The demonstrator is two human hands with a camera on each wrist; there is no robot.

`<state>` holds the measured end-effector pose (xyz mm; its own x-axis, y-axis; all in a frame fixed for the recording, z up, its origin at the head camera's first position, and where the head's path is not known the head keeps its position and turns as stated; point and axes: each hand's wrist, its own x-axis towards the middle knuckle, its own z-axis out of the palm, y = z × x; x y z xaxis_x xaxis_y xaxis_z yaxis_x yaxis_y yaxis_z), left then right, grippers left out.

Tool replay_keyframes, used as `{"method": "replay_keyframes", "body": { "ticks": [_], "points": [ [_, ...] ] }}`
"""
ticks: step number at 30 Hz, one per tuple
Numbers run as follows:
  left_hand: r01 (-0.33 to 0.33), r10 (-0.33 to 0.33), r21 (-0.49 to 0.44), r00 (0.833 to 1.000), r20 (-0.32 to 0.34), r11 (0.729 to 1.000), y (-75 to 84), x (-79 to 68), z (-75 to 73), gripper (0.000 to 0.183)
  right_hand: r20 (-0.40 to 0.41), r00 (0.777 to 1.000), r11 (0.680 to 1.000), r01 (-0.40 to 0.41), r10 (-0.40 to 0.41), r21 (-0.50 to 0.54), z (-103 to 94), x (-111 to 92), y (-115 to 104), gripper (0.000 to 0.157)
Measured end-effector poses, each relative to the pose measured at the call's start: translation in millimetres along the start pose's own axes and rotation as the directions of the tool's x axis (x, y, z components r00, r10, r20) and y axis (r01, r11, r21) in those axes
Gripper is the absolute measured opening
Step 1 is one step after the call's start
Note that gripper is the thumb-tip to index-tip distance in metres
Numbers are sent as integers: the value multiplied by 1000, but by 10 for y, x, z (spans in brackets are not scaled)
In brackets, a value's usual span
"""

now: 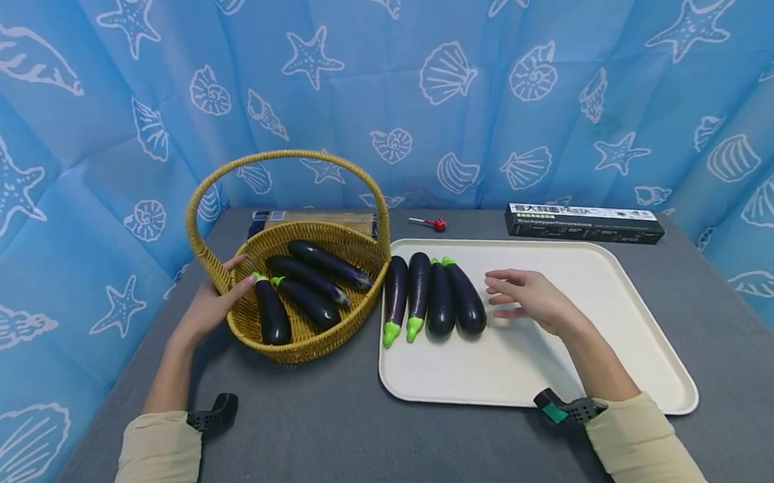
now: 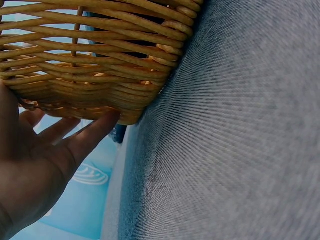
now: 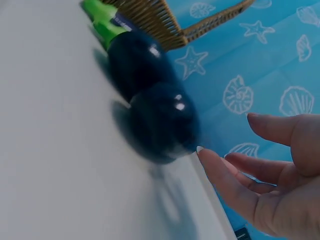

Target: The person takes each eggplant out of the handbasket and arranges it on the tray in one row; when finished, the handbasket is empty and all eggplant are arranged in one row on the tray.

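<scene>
A wicker basket [image 1: 314, 349] with a tall handle stands on the left, several eggplants [image 1: 307, 274] inside it. My left hand [image 1: 210, 307] holds the basket's left side at the handle's base, thumb over the rim near one eggplant's green stem. In the left wrist view, the fingers of that hand [image 2: 45, 155] lie against the outer wicker. Several more eggplants [image 1: 440, 300] lie side by side at the left of a white tray [image 1: 560, 349]. Just right of them my right hand [image 1: 532, 296] hovers over the tray, fingers apart with nothing between them; the nearest eggplant [image 3: 162, 122] is close to a fingertip.
Behind the tray lies a black pasta box [image 1: 584, 223]. A red lollipop [image 1: 438, 224] lies at the back between tray and basket. A long pack [image 1: 347, 220] sits partly hidden behind the basket. A blue curtain [image 1: 380, 90] with shell prints borders the grey table [image 1: 304, 432].
</scene>
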<state>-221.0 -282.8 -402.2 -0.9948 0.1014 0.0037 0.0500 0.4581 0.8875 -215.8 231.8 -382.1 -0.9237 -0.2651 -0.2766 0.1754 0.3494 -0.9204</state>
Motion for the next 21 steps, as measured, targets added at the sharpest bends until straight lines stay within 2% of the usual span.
{"method": "replay_keyframes", "body": {
  "ticks": [4, 10, 13, 17, 21],
  "points": [
    [-8, 8, 6, 1000, -4, 1000, -3, -2, -6, 75, 31, 998, 999, 46, -47, 17, 13, -5, -105, 58],
    [-7, 7, 5, 1000, -13, 1000, -13, -5, -8, 75, 168, 980, 992, 101, -111, 70, 116, 85, -297, 51],
    [-9, 9, 11, 1000, -18, 1000, -17, -3, -6, 75, 247, 961, 990, 103, -124, 98, 211, 157, -409, 53],
    [-14, 14, 13, 1000, -20, 1000, -29, 3, -1, 75, 352, 925, 986, 100, -142, 135, 370, 237, -584, 54],
    [-14, 14, 16, 1000, -16, 1000, -33, 7, 10, 75, 419, 893, 982, 103, -163, 161, 547, 307, -765, 52]
  ]
}}
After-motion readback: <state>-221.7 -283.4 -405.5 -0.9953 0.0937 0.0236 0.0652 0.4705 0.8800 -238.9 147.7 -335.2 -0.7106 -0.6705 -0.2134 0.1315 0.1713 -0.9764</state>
